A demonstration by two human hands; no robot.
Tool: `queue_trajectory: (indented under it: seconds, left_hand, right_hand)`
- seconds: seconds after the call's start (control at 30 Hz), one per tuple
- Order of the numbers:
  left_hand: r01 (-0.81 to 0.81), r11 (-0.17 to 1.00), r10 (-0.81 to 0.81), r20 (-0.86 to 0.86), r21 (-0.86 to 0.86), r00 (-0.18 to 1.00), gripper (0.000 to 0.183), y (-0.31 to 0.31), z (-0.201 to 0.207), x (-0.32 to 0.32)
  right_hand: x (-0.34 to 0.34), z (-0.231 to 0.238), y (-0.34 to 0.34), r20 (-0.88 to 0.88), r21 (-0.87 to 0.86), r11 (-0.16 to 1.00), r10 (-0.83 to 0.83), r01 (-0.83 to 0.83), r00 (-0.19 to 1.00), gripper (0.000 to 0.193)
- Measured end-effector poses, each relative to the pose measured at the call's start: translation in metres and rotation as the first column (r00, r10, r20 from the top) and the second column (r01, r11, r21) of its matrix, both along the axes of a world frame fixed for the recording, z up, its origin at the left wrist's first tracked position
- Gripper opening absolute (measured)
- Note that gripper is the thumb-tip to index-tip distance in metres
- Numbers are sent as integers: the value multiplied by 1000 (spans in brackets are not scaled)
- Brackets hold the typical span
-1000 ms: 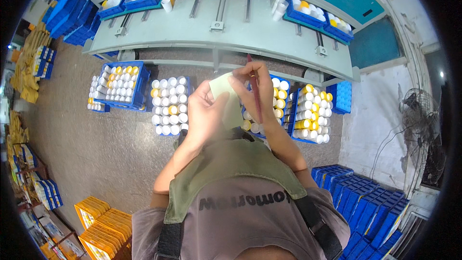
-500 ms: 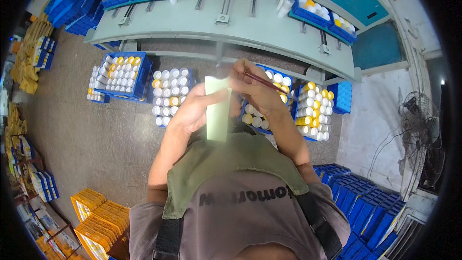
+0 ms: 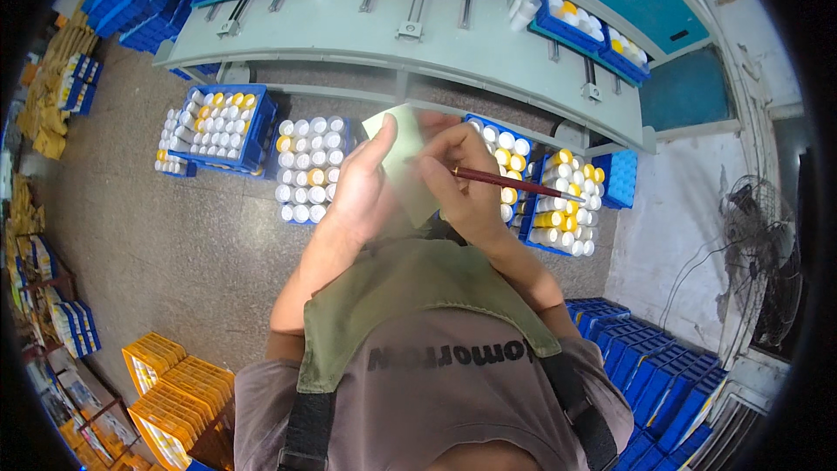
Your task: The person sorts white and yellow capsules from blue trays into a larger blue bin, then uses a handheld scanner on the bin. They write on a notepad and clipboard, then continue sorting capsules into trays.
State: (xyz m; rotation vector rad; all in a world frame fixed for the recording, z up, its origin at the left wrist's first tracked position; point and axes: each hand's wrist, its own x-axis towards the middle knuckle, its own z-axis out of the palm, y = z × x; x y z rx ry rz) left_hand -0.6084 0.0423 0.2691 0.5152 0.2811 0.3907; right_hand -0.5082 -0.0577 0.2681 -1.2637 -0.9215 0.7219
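My left hand (image 3: 359, 182) holds a pale yellow-green paper (image 3: 399, 135) from its left side, with the thumb on its face. Whether it is one sheet or a pad, I cannot tell. In my right hand (image 3: 464, 176) is a dark red pen (image 3: 501, 178), closed in by the fingers, with its silver end pointing right and away from the paper. My right fingertips are at the paper's right edge; contact is hard to make out. Both hands are in front of my green apron (image 3: 418, 275).
Ahead runs a long grey bench (image 3: 331, 31) with metal rails. Blue crates of white and yellow round containers (image 3: 309, 166) stand on the floor before it. Orange crates (image 3: 179, 393) are stacked at lower left, blue crates (image 3: 649, 366) at lower right. A dusty fan (image 3: 754, 227) is by the right wall.
The paper has tilted and turned more of its face into view. My right hand has shifted slightly down and right, and the pen now extends farther right.
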Motion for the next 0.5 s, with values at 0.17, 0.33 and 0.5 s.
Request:
queue_trajectory:
  seconds: [0.17, 0.33, 0.5]
  left_hand:
    - [57, 996, -54, 44, -72, 998, 51, 2, 1, -2]
    - [5, 999, -7, -47, -41, 999, 49, 0, 6, -3]
    - [-33, 999, 35, -69, 23, 997, 50, -1, 14, -2]
  right_hand:
    - [4, -7, 16, 347, 159, 985, -122, 70, 930, 15]
    - [-3, -6, 19, 430, 166, 978, -190, 129, 883, 17]
    - [-10, -2, 21, 417, 82, 981, -192, 173, 889, 17]
